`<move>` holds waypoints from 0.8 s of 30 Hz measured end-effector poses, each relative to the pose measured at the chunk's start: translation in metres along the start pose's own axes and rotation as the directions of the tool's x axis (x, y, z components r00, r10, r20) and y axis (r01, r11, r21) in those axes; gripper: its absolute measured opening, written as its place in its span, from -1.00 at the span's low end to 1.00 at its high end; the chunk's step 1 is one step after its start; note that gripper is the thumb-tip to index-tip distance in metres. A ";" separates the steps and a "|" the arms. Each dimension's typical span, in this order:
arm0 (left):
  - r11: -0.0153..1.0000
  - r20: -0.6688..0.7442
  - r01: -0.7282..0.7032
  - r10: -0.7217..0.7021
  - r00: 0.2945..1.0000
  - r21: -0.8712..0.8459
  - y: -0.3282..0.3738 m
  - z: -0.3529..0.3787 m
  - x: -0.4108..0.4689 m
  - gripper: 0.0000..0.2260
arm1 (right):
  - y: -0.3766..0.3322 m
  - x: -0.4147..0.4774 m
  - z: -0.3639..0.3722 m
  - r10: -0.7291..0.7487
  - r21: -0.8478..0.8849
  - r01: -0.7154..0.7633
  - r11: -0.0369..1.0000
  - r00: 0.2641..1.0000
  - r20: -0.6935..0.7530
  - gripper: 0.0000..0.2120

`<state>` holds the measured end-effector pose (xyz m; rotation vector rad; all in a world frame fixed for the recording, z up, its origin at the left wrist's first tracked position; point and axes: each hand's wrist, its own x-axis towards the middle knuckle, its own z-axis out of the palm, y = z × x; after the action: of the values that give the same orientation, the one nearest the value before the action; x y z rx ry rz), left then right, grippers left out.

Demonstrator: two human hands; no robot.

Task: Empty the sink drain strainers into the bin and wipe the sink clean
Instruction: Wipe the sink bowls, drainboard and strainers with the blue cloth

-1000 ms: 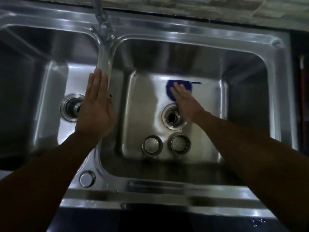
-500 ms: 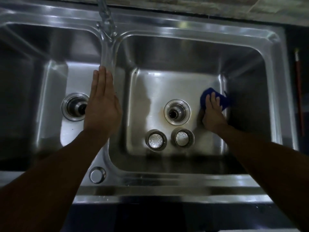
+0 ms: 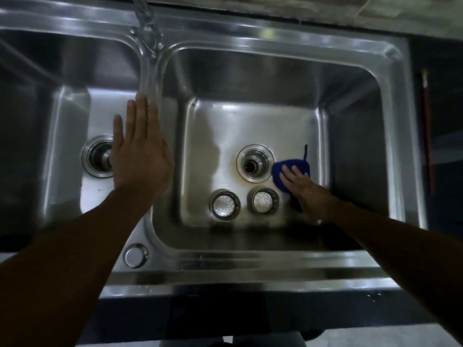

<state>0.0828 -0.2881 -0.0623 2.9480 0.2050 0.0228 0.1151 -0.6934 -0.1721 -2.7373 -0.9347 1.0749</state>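
Sink (image 3: 250, 261): double steel sink with two basins, seen from above in dim light.
Left grip (image 3: 140, 161): released, fingers straight and together; it lies flat over the divider (image 3: 150, 221) between the basins and holds nothing.
Right grip (image 3: 304, 190): released, fingers stretched; it presses flat on the blue cloth (image 3: 292, 163) and is not curled around it.
Blue cloth: on the floor of the right basin, just beside the right edge of the open drain hole (image 3: 255, 162).
Strainers: the left strainer (image 3: 225, 204) and the right strainer (image 3: 263, 202) sit side by side on the right basin floor, near its front edge and in front of the drain hole.
Left basin drain (image 3: 96, 156): partly hidden behind the left grip.
Faucet (image 3: 147, 33): at the back edge, its spout over the divider.
Round cap (image 3: 135, 255): on the front rim.
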 end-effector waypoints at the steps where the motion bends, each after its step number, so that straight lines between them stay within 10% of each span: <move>1: 0.997 -0.003 -0.024 0.024 1.000 0.072 0.004 0.000 -0.002 -0.43 | 0.001 -0.007 0.004 -0.022 -0.017 0.022 1.000 0.999 0.043 -0.28; 8: 0.899 0.375 -0.434 0.424 0.824 -0.062 0.118 0.040 -0.017 -0.31 | 0.006 -0.021 0.012 -0.074 -0.018 0.075 0.997 0.994 0.080 -0.18; 14: 0.907 0.590 -0.410 0.385 0.710 -0.098 0.167 0.099 -0.034 -0.02 | 0.017 0.005 -0.009 0.111 0.041 -0.108 0.993 0.992 -0.066 -0.23; 24: 0.924 0.497 -0.313 0.381 0.780 -0.219 0.176 0.105 -0.022 -0.19 | -0.002 -0.010 -0.001 0.005 -0.104 0.006 0.995 0.994 0.110 -0.29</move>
<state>0.0880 -0.4815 -0.1331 2.6863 -0.4104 -0.6986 0.1091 -0.6972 -0.1654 -2.7844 -1.0343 1.2223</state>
